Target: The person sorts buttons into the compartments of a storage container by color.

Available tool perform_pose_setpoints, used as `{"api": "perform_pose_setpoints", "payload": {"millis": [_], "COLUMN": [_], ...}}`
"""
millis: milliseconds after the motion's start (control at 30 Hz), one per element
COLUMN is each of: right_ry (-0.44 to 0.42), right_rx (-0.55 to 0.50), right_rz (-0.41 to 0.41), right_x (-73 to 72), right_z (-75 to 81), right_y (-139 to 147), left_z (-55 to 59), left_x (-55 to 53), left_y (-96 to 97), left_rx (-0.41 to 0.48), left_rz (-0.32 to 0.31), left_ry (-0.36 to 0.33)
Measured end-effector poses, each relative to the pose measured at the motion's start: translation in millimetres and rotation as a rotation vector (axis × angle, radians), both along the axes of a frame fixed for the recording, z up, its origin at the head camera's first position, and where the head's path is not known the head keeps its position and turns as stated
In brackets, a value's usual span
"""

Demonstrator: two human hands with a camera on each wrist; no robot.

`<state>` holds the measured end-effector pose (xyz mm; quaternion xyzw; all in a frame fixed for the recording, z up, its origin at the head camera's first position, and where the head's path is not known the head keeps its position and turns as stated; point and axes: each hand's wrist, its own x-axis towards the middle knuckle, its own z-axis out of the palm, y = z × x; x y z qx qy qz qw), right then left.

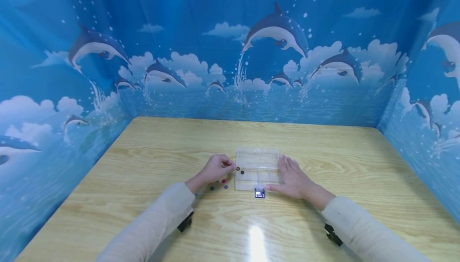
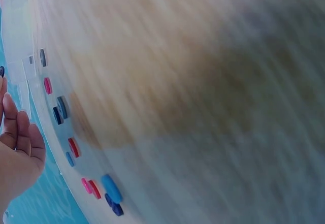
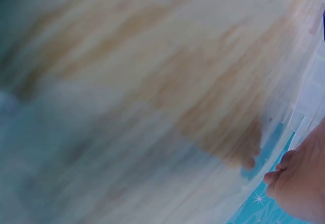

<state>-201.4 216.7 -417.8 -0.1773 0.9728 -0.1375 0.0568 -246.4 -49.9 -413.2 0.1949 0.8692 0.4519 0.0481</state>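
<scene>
wooden table [image 1: 161, 142]: left fingers [image 1: 229, 168] seemingly pinch a button [image 1: 238, 169]; straight right fingers [image 1: 287, 166] touch a clear box [image 1: 256, 158].

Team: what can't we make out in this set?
- Head: full spread of loose buttons, partly hidden by the left hand and sleeve.
- Head: markings on the blue piece, too small to read.
- Left wrist: full outline of the dark button at the fingertips, cut off by the left edge.
- Right wrist: clear box, cut off by the right edge.
</scene>
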Motion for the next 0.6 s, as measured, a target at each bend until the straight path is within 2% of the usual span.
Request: {"api": "perform_pose_setpoints", "payload": {"millis": [133,367,600], "right_ry": [-0.007,-0.010,-0.012], "right_rx": [-0.001,-0.009,-0.002], "right_rz": [0.000,-0.006,-0.007], "right_x": [0.5,1.2,0.8], "right_z": [0.1,3.0,3.2], "right_y": [-0.2,-0.9,-1.1], "left_z": [0.6,1.8,1.8], "left_x": [0.4,1.6,1.6], "left_y": [2.6,5.3,5.8], "left_rx": [-0.022,-0.017,-0.038], "left_rz": [0.004,-0.029,-0.033], "left_ry": [-0.027,-0.035,-0.048]}}
